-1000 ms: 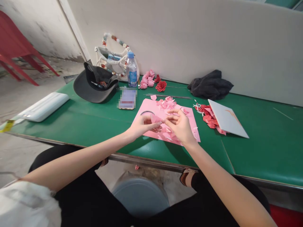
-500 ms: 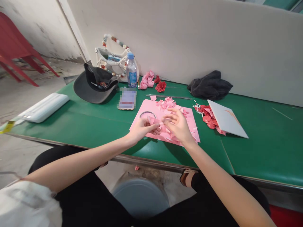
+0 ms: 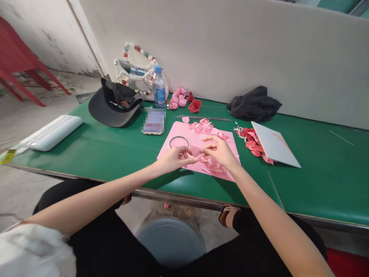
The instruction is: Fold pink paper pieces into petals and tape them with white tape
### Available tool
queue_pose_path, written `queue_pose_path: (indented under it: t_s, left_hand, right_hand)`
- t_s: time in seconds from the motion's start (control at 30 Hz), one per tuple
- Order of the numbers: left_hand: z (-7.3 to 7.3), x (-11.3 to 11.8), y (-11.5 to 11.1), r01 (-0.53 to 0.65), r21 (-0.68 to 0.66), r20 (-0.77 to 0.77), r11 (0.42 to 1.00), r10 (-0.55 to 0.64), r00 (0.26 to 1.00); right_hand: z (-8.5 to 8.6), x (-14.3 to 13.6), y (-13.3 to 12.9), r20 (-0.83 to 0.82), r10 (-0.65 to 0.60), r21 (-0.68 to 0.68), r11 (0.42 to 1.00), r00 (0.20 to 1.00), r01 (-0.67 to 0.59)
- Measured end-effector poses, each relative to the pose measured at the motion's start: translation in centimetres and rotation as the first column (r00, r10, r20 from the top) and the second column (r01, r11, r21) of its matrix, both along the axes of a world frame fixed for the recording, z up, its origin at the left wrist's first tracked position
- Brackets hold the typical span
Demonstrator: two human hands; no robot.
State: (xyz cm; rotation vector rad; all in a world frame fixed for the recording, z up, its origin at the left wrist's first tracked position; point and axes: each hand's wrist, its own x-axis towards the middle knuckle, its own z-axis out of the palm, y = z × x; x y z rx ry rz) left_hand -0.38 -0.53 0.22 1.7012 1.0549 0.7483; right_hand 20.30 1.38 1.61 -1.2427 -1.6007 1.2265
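My left hand (image 3: 174,159) is over the pink sheet, its thumb and fingers pinching a small pink paper petal (image 3: 196,151). From the other side my right hand (image 3: 221,153) meets the same petal with bent fingertips; the exact contact is partly hidden against pink of the same shade. Beneath and behind the hands spreads a pink paper sheet (image 3: 168,150). A roll of tape (image 3: 179,137) lies flat on it, just beyond my left hand. Several loose pink paper petals (image 3: 203,126) are scattered on the sheet, some close under my right hand (image 3: 221,153).
On the green table (image 3: 115,154) stand a cap (image 3: 115,104), a bottle (image 3: 159,86) and a beaded bag (image 3: 138,73). A phone (image 3: 154,121), paper flowers (image 3: 195,105), thin wires (image 3: 204,118), black cloth (image 3: 253,104), red petals (image 3: 253,142) under a white board (image 3: 275,144), and a white device (image 3: 52,132) lie around.
Both hands have come down slightly toward the sheet with the petal. My left fingers have turned, with the thumb now pointing right, and more of the tape roll shows.
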Motion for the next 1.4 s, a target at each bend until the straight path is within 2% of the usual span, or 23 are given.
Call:
queue_pose_path:
  t_s: [0.1, 0.17, 0.23, 0.3, 0.4, 0.5, 0.57, 0.63, 0.7, 0.8, 0.87, 0.93, 1.0, 1.13, 1.23, 1.4]
  left_hand:
    - [0.7, -0.8, 0.5, -0.014, 0.179, -0.161, 0.984, 0.044, 0.986]
    - [1.1, -1.5, 1.0, -0.025, 0.326, -0.271, 0.945, 0.118, 0.955]
    - [1.1, -2.2, 1.4, 0.035, 0.444, -0.389, 0.896, 0.157, 0.908]
    - [0.8, -2.7, 1.8, 0.126, 0.475, -0.490, 0.871, 0.142, 0.860]
    - [0.2, -2.7, 2.0, 0.197, 0.503, -0.556, 0.842, 0.141, 0.819]
    - [0.1, -1.9, 1.5, 0.125, 0.544, -0.435, 0.830, 0.152, 0.888]
    - [0.3, -1.2, 1.0, 0.041, 0.494, -0.251, 0.868, 0.098, 0.963]
    - [0.5, -0.6, 0.5, 0.002, 0.392, -0.067, 0.920, 0.026, 0.997]
    - [0.7, -0.1, 0.1, 0.002, 0.293, 0.069, 0.956, -0.023, 0.997]
    - [0.9, 0.2, -0.2, -0.005, 0.197, 0.183, 0.980, -0.031, 0.983]
    - [1.1, 0.2, -0.2, -0.035, 0.168, 0.225, 0.985, -0.004, 0.974]
    - [1.4, 0.1, -0.2, -0.057, 0.156, 0.249, 0.986, 0.017, 0.968]
    - [1.7, 0.0, -0.3, -0.062, 0.153, 0.245, 0.986, 0.023, 0.969]
    - [2.1, 0.0, -0.4, -0.035, 0.155, 0.221, 0.987, 0.000, 0.975]
    - [2.1, 0.0, -0.5, 0.011, 0.172, 0.160, 0.985, -0.039, 0.986]
    - [2.4, 0.0, -0.5, -0.027, 0.278, 0.016, 0.960, 0.024, 1.000]
  right_hand:
    - [-0.2, 1.7, 0.8, 0.196, -0.047, 0.031, 0.999, 0.979, 0.041]
    - [-0.4, 2.5, 1.2, 0.367, -0.129, 0.133, 0.987, 0.921, 0.085]
    - [-0.5, 2.9, 1.4, 0.456, -0.232, 0.261, 0.958, 0.859, 0.120]
    - [-0.6, 2.6, 1.4, 0.449, -0.281, 0.342, 0.931, 0.848, 0.128]
    - [-0.4, 1.3, 0.8, 0.350, -0.236, 0.390, 0.917, 0.907, 0.088]
    - [-0.2, -0.4, -0.4, 0.255, -0.152, 0.446, 0.895, 0.955, 0.023]
    - [-0.2, -1.5, -1.3, 0.208, -0.114, 0.487, 0.874, 0.972, -0.002]
    - [-0.1, -2.3, -2.1, 0.169, -0.123, 0.569, 0.822, 0.978, 0.005]
    - [0.0, -2.8, -2.7, 0.148, -0.158, 0.660, 0.751, 0.976, 0.021]
    - [-0.1, -3.1, -3.3, 0.173, -0.198, 0.761, 0.649, 0.965, -0.003]
    - [-0.1, -3.2, -3.5, 0.198, -0.207, 0.793, 0.608, 0.958, -0.033]
    - [0.0, -3.3, -3.7, 0.202, -0.204, 0.805, 0.592, 0.958, -0.044]
    - [0.3, -3.5, -3.8, 0.171, -0.196, 0.790, 0.613, 0.966, -0.016]
    - [1.0, -3.6, -3.8, 0.047, -0.160, 0.673, 0.735, 0.986, 0.087]
    - [1.2, -3.6, -3.5, -0.020, -0.154, 0.578, 0.804, 0.988, 0.137]
    - [0.6, -3.6, -3.2, -0.069, -0.142, 0.485, 0.860, 0.987, 0.158]
